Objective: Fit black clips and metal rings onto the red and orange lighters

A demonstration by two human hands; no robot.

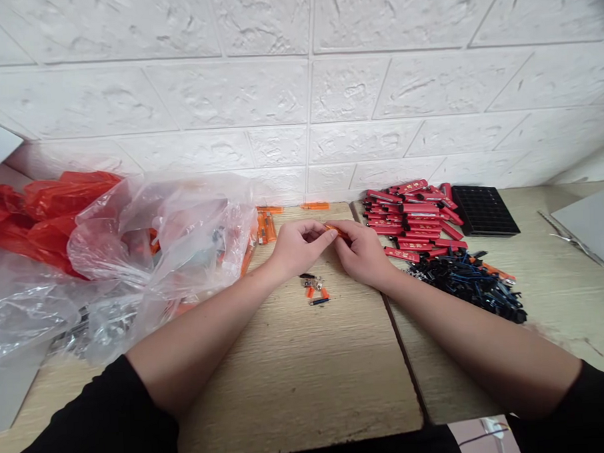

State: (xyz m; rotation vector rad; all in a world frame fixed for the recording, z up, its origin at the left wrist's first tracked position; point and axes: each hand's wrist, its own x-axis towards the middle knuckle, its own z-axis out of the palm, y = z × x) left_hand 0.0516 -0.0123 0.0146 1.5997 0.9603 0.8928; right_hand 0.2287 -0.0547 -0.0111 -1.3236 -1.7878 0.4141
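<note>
My left hand [303, 245] and my right hand [359, 249] meet above the middle of the table, fingertips pinched together. Between them is a small orange lighter [338, 231], mostly covered by the fingers. On the wood just below my hands lie small loose parts: metal bits [312, 283], orange plastic pieces [325, 293] and a dark thin rod [320, 302]. Several orange lighter bodies [266, 227] are gathered left of my left hand, and one more orange piece [315, 206] rests by the wall.
Clear plastic bags [167, 239] and a red bag [56, 210] crowd the left side. At right are a heap of red printed cases [419, 215], a black gridded tray [484, 210], a pile of black parts [477, 285] and metal tweezers [570, 237]. A white textured wall [266, 94] closes the back.
</note>
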